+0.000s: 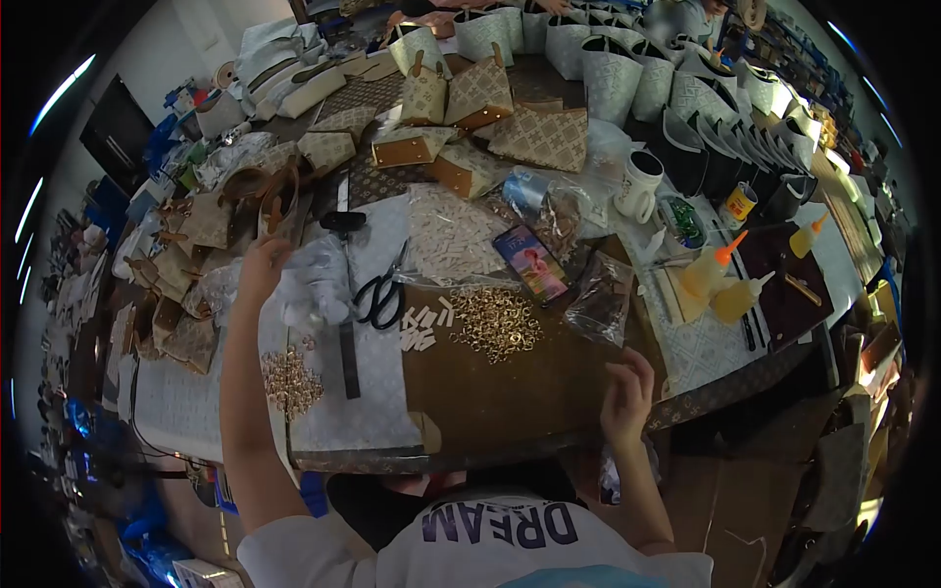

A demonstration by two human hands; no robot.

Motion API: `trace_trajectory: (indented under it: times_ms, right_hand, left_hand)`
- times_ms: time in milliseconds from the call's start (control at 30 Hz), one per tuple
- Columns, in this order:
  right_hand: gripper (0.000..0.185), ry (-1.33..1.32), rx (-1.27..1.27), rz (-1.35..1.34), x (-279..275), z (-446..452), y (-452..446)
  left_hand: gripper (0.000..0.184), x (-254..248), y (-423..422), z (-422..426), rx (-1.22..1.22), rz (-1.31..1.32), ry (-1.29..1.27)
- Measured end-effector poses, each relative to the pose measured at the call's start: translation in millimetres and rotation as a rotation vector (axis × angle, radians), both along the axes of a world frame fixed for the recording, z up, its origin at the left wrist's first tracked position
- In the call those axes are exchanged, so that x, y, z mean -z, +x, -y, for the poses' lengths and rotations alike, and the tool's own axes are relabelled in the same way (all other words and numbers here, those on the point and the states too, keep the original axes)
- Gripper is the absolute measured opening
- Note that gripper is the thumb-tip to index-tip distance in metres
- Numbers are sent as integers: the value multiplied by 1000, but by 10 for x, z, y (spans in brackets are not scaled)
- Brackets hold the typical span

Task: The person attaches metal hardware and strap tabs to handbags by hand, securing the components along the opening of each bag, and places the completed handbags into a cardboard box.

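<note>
My left hand (263, 267) reaches to the far left of the table, its fingers closed at the lower end of a brown leather strap (278, 201). Patterned bags (204, 221) with brown trim lie beside it. My right hand (628, 395) hovers over the table's front edge, fingers loosely bent and apart, with nothing visible in it. Between my hands are a pile of gold metal rings (496, 323), small white strips (423, 328) and black-handled scissors (379, 297). Another heap of small gold hardware (291, 383) lies nearer my left forearm.
A clear bag of white pieces (453, 233), a phone (530, 263) and a plastic bag (600, 299) lie mid-table. Glue bottles (708, 271) and a white mug (639, 184) stand right. Patterned bags (480, 93) and several pale bag bodies (613, 78) fill the back.
</note>
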State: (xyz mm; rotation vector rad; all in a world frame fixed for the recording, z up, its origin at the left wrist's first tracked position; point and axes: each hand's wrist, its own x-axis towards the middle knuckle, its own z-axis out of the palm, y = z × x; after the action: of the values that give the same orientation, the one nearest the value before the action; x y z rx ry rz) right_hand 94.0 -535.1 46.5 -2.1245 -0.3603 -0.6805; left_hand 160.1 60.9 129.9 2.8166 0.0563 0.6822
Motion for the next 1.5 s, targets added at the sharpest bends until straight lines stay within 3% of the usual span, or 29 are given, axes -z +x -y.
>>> trace_trajectory:
  times_ms: [133, 433, 567, 700, 867, 933, 1033, 1167, 1233, 1500]
  right_hand:
    - [29, -36, -174, -68, 74, -338, 73]
    - [27, -104, -152, -183, 429, -594, 62]
    - [29, -33, -58, -128, 305, -681, 208]
    - [36, -264, 0, 19, -12, -751, 863]
    - [44, -521, 73, 81, 308, -796, 1494]
    - [37, -556, 47, 76, 361, -817, 1493]
    - [27, -524, -68, 76, 328, -786, 1419]
    - [30, -363, -13, 57, 345, -719, 1444]
    - [31, -345, 31, 43, 401, -721, 1471]
    - [35, -517, 90, 95, 419, -761, 1482]
  left_hand:
    - [15, 94, -217, -322, -69, 16, 83]
    - [18, 315, -250, -742, -144, 58, 80]
    - [25, 289, -149, -559, -157, 125, 101]
    - [32, 392, -145, -20, -104, 363, 18]
    - [40, 395, -652, 782, 12, 293, 69]
    - [40, 405, -910, 965, 26, 237, 86]
    - [40, 520, -1233, 1018, -29, 197, -9]
    - [43, 530, -1466, 955, -112, 240, -120]
    - [43, 510, -1519, 888, -154, 269, -42]
    - [43, 490, -1588, 878, -170, 305, 7]
